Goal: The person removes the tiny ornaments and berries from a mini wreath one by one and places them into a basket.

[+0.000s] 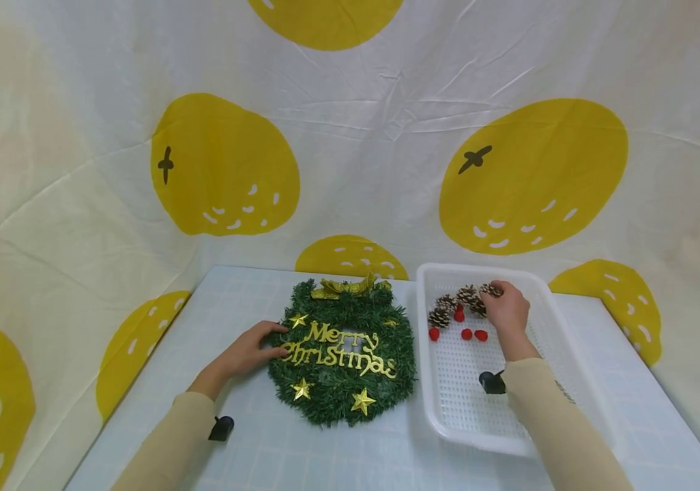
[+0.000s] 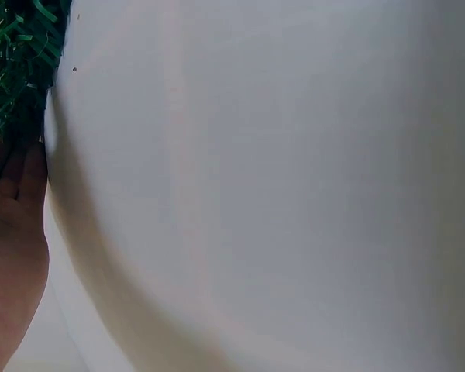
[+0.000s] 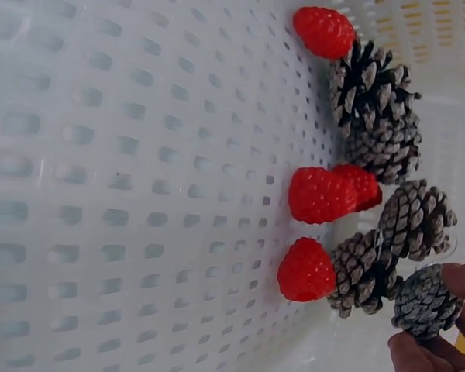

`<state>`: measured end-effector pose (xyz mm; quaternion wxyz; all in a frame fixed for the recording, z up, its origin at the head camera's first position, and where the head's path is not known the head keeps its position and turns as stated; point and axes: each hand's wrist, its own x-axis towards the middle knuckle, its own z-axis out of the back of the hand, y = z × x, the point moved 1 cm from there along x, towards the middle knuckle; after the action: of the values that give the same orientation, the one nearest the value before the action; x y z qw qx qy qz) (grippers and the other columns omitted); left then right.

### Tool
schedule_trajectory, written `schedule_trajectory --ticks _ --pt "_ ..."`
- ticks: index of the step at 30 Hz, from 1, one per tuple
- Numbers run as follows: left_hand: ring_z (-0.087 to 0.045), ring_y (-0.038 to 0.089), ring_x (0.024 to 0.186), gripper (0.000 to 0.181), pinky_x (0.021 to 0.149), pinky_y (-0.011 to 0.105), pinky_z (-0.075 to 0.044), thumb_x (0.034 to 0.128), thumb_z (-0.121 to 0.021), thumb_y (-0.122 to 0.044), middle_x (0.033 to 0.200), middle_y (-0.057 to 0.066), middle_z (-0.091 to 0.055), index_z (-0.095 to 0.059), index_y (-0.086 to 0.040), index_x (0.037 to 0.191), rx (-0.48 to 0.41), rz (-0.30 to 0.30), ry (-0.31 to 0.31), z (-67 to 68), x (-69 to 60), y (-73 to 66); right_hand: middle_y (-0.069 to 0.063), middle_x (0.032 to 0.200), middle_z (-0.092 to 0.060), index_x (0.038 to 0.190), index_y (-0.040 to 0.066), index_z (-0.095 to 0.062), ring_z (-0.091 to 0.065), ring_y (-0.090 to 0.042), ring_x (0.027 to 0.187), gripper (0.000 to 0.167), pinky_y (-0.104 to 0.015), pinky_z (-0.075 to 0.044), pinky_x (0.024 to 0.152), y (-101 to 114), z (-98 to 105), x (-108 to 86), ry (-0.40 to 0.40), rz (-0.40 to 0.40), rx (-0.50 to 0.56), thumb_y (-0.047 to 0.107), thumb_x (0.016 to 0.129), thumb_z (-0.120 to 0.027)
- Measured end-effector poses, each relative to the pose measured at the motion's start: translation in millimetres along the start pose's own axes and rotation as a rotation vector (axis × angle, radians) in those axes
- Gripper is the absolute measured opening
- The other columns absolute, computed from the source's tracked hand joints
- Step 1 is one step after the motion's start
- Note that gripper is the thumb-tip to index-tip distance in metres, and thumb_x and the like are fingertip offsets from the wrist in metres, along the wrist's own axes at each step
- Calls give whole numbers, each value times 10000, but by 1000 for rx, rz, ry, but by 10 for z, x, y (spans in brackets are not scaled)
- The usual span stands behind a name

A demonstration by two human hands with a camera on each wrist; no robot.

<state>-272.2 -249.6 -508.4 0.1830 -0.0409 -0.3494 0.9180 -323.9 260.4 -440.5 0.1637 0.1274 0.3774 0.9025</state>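
A green tinsel wreath (image 1: 344,402) lies on the table, with gold "Merry Christmas" lettering (image 1: 340,351), gold stars and a gold bow (image 1: 353,286) at its far side. My left hand (image 1: 252,351) touches the wreath's left edge; in the left wrist view its fingertips reach the tinsel, partly hidden by it. Over the far part of a white basket (image 1: 473,409), my right hand (image 1: 509,314) pinches a pinecone (image 3: 428,302) between thumb and fingers. More pinecones (image 3: 372,85) and several red berries (image 3: 322,195) lie in the basket beside it.
The basket stands right of the wreath, its raised rim (image 1: 422,354) close to the tinsel. A pale blue checked cloth (image 1: 252,443) covers the table. Behind and at the sides hangs a white curtain (image 1: 368,170) printed with yellow fruit.
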Motion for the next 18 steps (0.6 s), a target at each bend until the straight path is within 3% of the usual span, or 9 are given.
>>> schedule_trajectory --ticks 18 --pt "-417 381 1325 535 1098 565 -310 909 -695 -393 1385 156 -500 -569 -99 1338 2 5 8 10 -2 -21 -277 1368 -503 1382 -42 -494 -465 -455 1220 469 -554 -432 993 25 67 -1 27 21 -14 162 968 -572"
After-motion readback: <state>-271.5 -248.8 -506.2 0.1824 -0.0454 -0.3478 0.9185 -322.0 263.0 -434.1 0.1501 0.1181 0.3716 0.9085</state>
